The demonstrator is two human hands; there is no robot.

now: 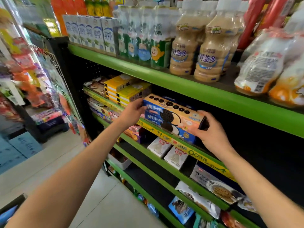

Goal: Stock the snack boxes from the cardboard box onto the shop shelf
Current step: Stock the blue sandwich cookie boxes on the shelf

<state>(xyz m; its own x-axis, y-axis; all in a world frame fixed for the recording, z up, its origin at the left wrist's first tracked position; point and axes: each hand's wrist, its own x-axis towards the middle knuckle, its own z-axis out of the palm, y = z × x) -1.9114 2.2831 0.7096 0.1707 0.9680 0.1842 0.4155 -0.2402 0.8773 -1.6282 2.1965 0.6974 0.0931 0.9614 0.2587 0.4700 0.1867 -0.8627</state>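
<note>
Between the two hands sits a long rectangular snack box (172, 118), glossy cardboard printed blue and peach with round black sandwich cookies along its top and front. Left hand (132, 111) grips the box's left end, fingers curled round it; right hand (212, 131) clamps the right end, thumb over the dark end flap. Its lower edge rests at the yellow price strip (189, 148) on the front lip of the shelf (218, 163), a green-painted metal ledge with a black back.

Just beyond the left hand lies a stack of flat yellow boxes (126, 91). Above both hands, the upper shelf carries squat plastic bottles (209, 51) of beige drink in shrink wrap and white milk cartons (92, 32). Below the hands stand small white packets (167, 153) and soft crinkly bags. Pale floor tiles (102, 203) stretch under the left forearm.
</note>
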